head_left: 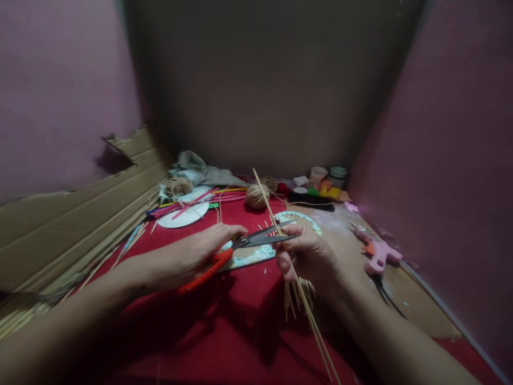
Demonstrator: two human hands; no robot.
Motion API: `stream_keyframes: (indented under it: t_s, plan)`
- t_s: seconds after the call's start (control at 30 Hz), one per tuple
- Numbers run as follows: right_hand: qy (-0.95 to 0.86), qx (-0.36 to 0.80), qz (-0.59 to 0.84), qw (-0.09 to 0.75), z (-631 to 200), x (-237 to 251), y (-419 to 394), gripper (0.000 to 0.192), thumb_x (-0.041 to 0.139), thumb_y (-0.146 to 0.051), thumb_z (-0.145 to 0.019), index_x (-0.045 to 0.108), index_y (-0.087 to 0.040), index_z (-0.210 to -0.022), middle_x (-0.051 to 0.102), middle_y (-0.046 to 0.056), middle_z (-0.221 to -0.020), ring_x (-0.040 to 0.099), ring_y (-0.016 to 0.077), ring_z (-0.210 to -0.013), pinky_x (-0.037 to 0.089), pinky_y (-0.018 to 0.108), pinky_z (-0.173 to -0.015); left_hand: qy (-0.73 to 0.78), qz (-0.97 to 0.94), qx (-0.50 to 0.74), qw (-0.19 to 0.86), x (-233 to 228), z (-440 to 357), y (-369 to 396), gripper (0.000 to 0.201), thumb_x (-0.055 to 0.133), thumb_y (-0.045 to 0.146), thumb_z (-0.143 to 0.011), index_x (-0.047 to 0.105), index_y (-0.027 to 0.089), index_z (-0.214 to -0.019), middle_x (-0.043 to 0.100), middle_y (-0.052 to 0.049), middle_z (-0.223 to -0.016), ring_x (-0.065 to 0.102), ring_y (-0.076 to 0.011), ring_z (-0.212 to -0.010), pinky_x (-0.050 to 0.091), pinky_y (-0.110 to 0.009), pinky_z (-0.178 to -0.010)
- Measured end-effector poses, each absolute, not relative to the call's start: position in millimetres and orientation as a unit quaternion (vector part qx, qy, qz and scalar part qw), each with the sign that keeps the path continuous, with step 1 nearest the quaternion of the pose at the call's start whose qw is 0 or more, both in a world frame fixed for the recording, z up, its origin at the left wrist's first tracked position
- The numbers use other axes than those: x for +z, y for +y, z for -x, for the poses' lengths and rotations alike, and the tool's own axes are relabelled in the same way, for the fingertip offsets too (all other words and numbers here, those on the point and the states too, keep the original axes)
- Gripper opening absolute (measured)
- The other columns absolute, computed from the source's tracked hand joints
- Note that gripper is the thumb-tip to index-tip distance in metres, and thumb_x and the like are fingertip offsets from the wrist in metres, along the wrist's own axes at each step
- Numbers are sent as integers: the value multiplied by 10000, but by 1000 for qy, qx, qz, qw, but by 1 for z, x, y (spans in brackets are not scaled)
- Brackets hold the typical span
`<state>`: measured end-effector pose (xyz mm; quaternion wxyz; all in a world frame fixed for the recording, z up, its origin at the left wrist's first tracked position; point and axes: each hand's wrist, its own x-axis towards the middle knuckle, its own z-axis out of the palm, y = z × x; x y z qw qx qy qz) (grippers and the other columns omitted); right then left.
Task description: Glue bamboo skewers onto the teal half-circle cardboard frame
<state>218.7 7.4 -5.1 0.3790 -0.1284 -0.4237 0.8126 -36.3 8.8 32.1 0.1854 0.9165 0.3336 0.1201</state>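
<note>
My left hand (212,243) is closed round the orange handles of a pair of scissors (218,262). The dark blades are parted and lie across a thin bamboo stick, close to the fingers of my right hand. My right hand (304,251) pinches a bundle of bamboo sticks (310,310); one long stick points up past the blades and the others hang below the palm. Behind the hands lies a flat board (244,260) with a pale blue and white patterned edge, partly hidden by them. Short stick ends show near the blades.
A pink glue gun (380,256) with a black cord lies at the right. At the back are twine balls (256,196), a white disc (182,216), pink sticks (230,197), a black strip (310,201) and a small cup (318,174). Torn cardboard (80,219) stands along the left wall.
</note>
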Motion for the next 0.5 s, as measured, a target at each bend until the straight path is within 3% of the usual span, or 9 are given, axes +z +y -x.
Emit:
stream_keyframes:
  t_s: [0.2, 0.5]
  plan:
    - [-415, 823, 149, 357, -217, -7, 5, 106, 733, -217, -747, 724, -120, -788, 726, 46, -559, 673, 142, -424, 533, 171, -400, 352, -885, 118, 283, 29, 36, 11, 434, 427, 397, -981, 366, 279, -1395, 534, -65, -1314, 549, -209, -1136, 460, -331, -976]
    - [-415, 832, 135, 342, -212, -10, 5, 128, 735, -220, -716, 708, -105, -765, 718, 58, -541, 661, 146, -404, 510, 164, -372, 303, -912, 143, 237, 25, 37, 16, 393, 421, 336, -988, 435, 280, -1377, 559, -51, -1354, 558, -210, -1181, 460, -320, -1002]
